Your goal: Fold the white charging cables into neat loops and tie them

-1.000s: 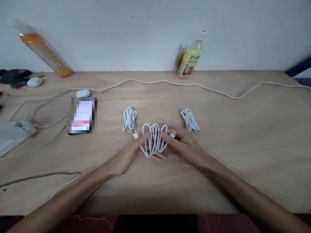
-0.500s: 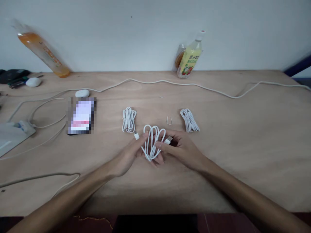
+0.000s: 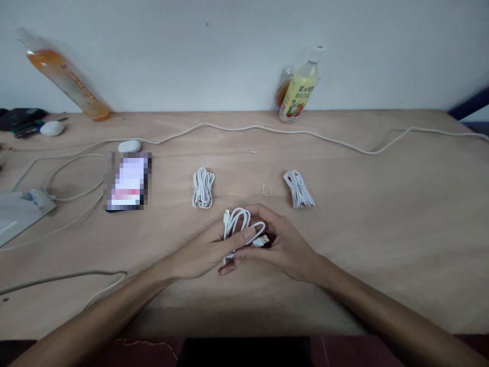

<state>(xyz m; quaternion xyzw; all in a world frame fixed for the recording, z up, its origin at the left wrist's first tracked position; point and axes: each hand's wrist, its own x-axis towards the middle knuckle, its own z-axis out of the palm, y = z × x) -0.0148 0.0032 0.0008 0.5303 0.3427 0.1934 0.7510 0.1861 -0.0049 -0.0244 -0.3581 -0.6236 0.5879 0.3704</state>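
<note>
A white USB cable (image 3: 240, 216), looped into a loose coil, is held between both hands above the table's near middle. My left hand (image 3: 208, 250) grips it from the left, its thumb laid across the loops. From the right, my right hand (image 3: 282, 239) closes round the same coil, with the USB plug sticking out beside its palm. The cable's smaller plug points up near my left hand. Beyond the hands lie two coiled white cables, one on the left (image 3: 202, 188) and one on the right (image 3: 298, 189). A small U-shaped white tie (image 3: 266, 189) rests between them.
A phone (image 3: 129, 181) and a white earbud case (image 3: 129, 147) lie at left. A long white cord (image 3: 267, 128) runs across the back. An orange drink bottle (image 3: 69, 84) and a yellow drink bottle (image 3: 300, 92) stand by the wall. More cords and a white packet (image 3: 23, 214) are far left.
The coil has been squeezed together and turned in my hands. My left thumb has moved right across the loops, and the smaller plug has swung from pointing down-right to upright.
</note>
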